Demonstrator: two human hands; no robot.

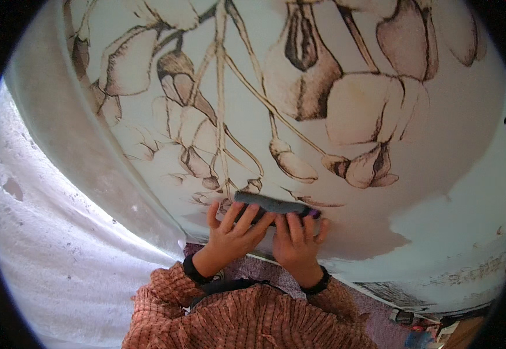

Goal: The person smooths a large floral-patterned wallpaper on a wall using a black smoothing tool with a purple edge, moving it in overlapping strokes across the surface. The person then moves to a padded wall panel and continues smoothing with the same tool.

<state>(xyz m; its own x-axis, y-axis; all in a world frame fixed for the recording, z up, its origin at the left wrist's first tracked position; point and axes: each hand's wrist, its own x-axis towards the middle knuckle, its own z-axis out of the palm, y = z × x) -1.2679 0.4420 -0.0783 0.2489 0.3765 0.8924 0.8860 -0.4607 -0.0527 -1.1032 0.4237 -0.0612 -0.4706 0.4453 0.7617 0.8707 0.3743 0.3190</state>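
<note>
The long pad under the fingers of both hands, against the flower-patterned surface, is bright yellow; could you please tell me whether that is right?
Not quite: the head view shows that the long pad is mostly grey, not bright yellow. The left hand and right hand are indeed on it, against the flower-patterned surface.

Strong light glares off the white sheeting (61, 244) left of the fingers (250, 213), while a grey shadow (369, 235) dims the floral surface (439, 139) to their right; mild blur softens detail, edges bow, corners go black.
</note>
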